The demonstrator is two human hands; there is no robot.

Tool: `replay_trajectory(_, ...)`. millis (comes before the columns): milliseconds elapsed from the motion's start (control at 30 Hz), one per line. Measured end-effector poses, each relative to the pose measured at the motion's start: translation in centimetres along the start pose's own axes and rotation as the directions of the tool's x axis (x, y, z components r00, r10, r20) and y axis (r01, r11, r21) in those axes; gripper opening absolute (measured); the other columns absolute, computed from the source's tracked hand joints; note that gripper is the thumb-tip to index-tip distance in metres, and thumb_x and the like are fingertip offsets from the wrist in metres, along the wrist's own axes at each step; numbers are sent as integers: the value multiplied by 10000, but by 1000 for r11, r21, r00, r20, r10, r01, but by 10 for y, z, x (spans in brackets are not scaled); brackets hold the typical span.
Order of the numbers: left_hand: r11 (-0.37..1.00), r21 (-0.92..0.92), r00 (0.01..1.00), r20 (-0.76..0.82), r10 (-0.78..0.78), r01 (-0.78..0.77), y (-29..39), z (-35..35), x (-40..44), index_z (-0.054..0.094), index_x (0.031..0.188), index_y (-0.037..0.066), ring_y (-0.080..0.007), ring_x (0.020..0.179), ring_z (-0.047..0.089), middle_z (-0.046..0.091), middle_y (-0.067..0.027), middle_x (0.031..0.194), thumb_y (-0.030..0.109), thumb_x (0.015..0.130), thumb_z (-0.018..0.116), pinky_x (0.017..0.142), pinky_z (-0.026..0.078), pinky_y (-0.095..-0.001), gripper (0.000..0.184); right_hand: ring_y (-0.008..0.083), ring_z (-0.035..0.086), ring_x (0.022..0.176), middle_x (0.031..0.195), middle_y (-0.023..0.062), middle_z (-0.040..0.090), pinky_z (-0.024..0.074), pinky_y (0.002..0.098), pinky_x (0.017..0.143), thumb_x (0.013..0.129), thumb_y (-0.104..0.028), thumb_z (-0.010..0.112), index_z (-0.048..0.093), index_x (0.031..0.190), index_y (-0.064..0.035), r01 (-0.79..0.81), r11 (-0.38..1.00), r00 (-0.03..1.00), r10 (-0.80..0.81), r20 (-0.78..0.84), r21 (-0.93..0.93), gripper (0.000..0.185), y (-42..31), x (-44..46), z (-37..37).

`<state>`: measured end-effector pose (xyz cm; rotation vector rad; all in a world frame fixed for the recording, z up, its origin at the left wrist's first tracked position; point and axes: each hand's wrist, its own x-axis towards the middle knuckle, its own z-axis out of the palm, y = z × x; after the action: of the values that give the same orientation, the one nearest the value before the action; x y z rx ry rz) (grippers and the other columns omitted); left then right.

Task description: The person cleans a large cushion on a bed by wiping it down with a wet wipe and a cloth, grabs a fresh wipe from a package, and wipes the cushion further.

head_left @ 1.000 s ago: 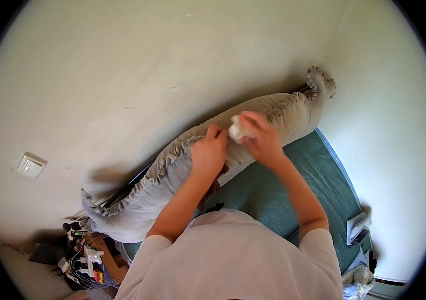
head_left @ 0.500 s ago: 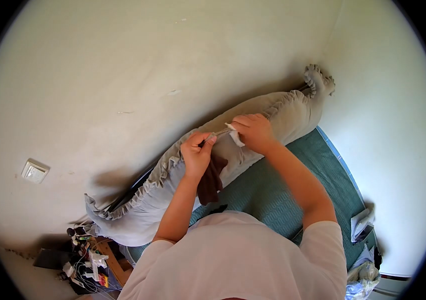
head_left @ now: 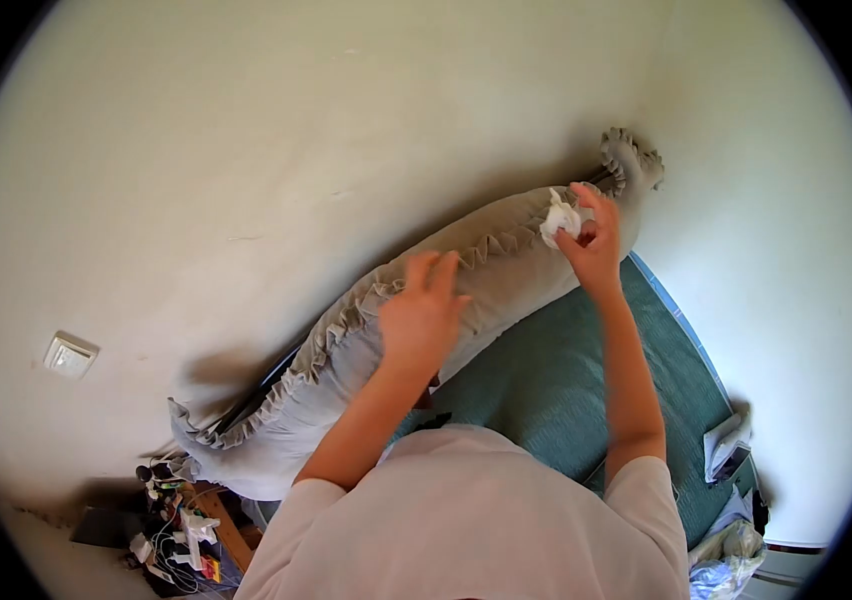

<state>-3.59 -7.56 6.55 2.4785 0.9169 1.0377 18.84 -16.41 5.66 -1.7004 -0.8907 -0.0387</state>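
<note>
My right hand (head_left: 598, 240) pinches a crumpled white tissue (head_left: 560, 221) between thumb and fingers, in front of the right part of a padded headboard. Grey-beige fabric with a ruffled seam covers that headboard (head_left: 516, 285). Over its middle, my left hand (head_left: 420, 318) is somewhat blurred, its fingers spread and nothing visible in them. I cannot tell whether it touches the fabric. The brown cloth seen earlier is almost wholly hidden behind my left hand and forearm.
A green quilted bed cover (head_left: 536, 385) lies below the headboard. At the lower left, cables and small items crowd a wooden surface (head_left: 231, 525). A wall switch (head_left: 71, 355) is at left. Folded cloth (head_left: 726, 445) and a plastic bag (head_left: 726, 560) sit at the lower right.
My hands have moved apart. The right one has gone up and to the right with the white tissue; the left has opened its pinch, spread its fingers and shifted slightly right.
</note>
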Motion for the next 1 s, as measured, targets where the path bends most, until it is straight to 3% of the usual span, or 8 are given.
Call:
replay_trajectory(67,997,57,996,77,46,-51,-7,19,10,666,1000,91,-283,778,630,615,-103,892,132,725,706,670,510,-380,281,92,509,810,1119,48,470,432,214,578,717,18,650,634,1125,-115,189,910,977,-211,19,368,429,8,0,19)
replay_trajectory(167,977,199,989,141,47,-75,-40,49,23,653,946,65,-296,693,620,615,-93,871,129,746,674,604,498,-391,211,111,535,729,1115,59,500,443,210,572,738,33,627,634,1106,-98,361,903,915,-391,98,233,391,4,-3,40)
replay_trajectory(233,968,-222,993,-64,103,-115,-52,44,22,654,874,47,-301,691,616,616,-92,839,107,751,662,585,484,-394,137,135,589,771,1078,51,544,469,255,575,739,5,634,640,1045,-95,362,909,869,-410,277,208,322,-37,-14,52)
replay_trajectory(433,921,-384,991,-130,23,-72,-58,42,9,661,816,24,-279,635,585,607,-106,741,52,774,663,570,453,-348,50,255,606,755,967,23,591,503,344,655,685,-59,655,617,944,-105,776,612,584,-604,542,-154,266,-10,-25,87)
replay_trajectory(633,842,-540,983,-163,-80,-21,-64,46,9,656,811,-6,-222,591,541,577,-119,672,43,798,661,549,418,-296,51,282,608,799,940,26,601,499,365,682,664,-43,625,608,915,-104,756,638,613,-611,502,-147,259,61,11,56)
replay_trajectory(800,916,-399,990,-139,-24,-34,-57,39,14,666,866,8,-237,669,591,593,-95,744,57,789,661,592,460,-322,91,269,616,807,1030,51,610,493,355,675,711,2,598,631,922,-89,575,640,818,-427,386,-510,232,52,24,-14)
replay_trajectory(900,991,-125,996,-79,39,-49,-15,16,13,672,908,29,-260,741,615,597,-79,781,67,761,675,624,491,-346,152,151,606,772,1021,36,600,477,266,637,767,11,604,659,1008,-63,179,978,984,-176,32,-109,258,47,23,-26)
replay_trajectory(1000,995,91,999,24,31,-33,10,35,15,673,937,56,-271,758,624,593,-73,791,83,741,683,624,506,-368,198,136,604,743,1080,20,577,478,253,635,745,4,633,652,1024,-61,362,932,931,-362,48,10,287,30,12,-1)
